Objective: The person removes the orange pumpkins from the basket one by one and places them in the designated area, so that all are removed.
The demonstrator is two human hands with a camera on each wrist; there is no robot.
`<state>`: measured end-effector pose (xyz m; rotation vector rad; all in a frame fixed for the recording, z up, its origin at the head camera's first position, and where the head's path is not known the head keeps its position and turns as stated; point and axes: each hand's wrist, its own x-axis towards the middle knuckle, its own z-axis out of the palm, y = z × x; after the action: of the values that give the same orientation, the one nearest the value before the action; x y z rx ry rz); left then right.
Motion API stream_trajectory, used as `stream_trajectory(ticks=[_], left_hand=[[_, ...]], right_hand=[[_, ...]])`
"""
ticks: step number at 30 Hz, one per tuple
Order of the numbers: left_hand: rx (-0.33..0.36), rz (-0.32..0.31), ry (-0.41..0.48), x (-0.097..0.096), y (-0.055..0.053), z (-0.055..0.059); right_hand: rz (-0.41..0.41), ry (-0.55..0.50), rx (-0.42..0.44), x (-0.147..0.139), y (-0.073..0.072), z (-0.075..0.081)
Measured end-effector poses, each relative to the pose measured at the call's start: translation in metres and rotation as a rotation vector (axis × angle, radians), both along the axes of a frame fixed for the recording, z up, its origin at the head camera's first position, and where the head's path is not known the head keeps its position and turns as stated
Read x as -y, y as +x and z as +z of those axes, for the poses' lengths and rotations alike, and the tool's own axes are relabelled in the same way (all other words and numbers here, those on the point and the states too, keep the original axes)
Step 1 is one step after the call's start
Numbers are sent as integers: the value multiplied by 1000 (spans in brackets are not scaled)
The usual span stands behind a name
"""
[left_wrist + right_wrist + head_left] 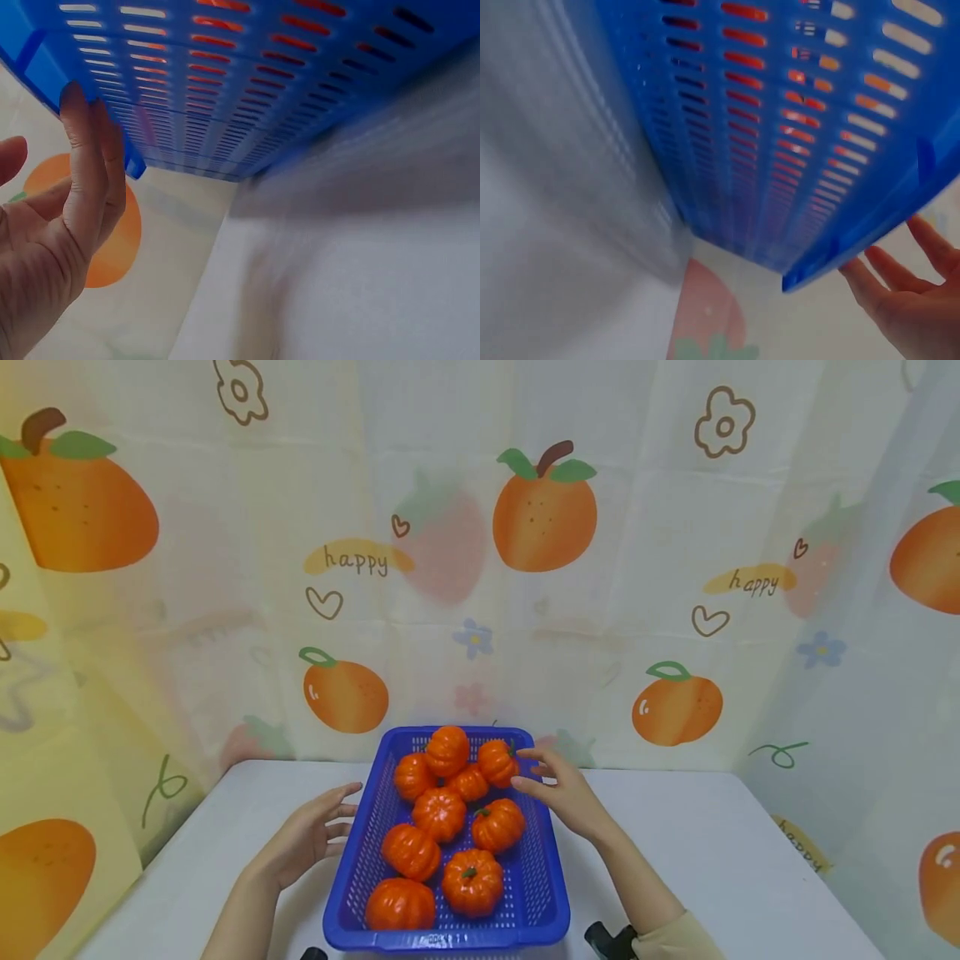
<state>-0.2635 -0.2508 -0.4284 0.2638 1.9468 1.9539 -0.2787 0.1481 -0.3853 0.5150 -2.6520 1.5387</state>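
Observation:
A blue plastic basket (447, 938) with slotted walls stands on the table and holds several glossy orange toy pumpkins (472, 882). My left hand (303, 837) is beside its left wall, fingers loosely extended. In the left wrist view, the fingertips of that left hand (67, 232) appear to meet the outside of the basket (202, 112) near the rim. Over on the far right side, my right hand (572, 795) has its fingers spread at the rim, close to a pumpkin (498, 763). The right wrist view shows the right fingers (870, 289) by the rim; contact is unclear.
The white table (667, 843) extends to both sides of the basket. Behind it hangs a pale curtain (450, 410) printed with oranges and strawberries. A black object (611, 941) shows near the right sleeve, and another dark piece (314, 953) at the bottom edge.

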Motion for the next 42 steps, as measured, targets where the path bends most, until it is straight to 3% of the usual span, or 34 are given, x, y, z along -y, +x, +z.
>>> stream_trajectory(ticks=[8, 15, 19, 28, 37, 42], left_hand=[[-29, -94, 106, 4, 6, -3], [-69, -91, 45, 6, 6, -10], [-72, -108, 55, 8, 8, -13], [-50, -119, 91, 8, 11, -14], [4, -106, 130, 3, 17, -12], [11, -101, 121, 0, 17, -13]], right_hand=[[131, -15, 82, 22, -1, 3], [179, 21, 113, 40, -3, 1], [195, 70, 117, 50, -4, -4], [208, 211, 26, 59, -2, -18], [194, 522, -143, 66, 2, -26], [174, 540, -146, 66, 5, -26]])
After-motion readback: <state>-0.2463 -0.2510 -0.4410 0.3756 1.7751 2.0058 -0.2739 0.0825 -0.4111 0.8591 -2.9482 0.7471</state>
